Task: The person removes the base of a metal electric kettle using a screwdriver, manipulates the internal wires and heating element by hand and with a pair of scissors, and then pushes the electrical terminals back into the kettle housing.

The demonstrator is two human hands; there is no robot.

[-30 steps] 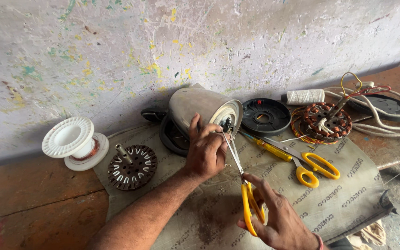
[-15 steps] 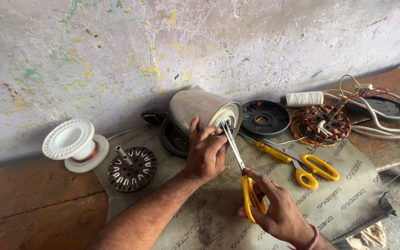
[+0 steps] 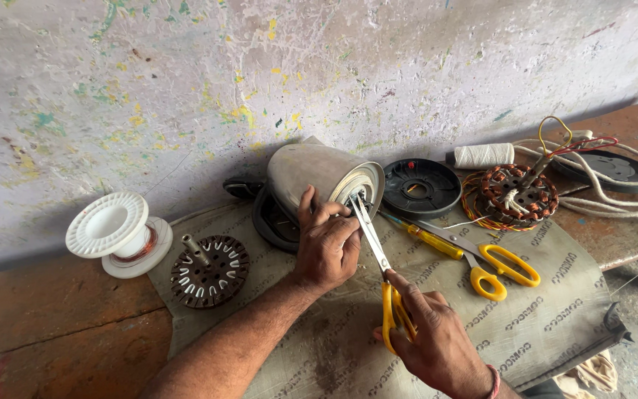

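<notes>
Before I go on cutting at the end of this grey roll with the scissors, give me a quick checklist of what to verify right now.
1. Left hand steadies the grey roll: ok, fingers lie on its front end.
2. Right hand grips the yellow-handled scissors: ok.
3. Blade tips at the roll's end face: ok, they touch its rim.
4. Left fingers clear of the blades: not ok, they sit right beside them.
5. Spare scissors and yellow screwdriver out of the way: ok, lying to the right on the mat.
6. What the blades bite: cannot tell.
</notes>
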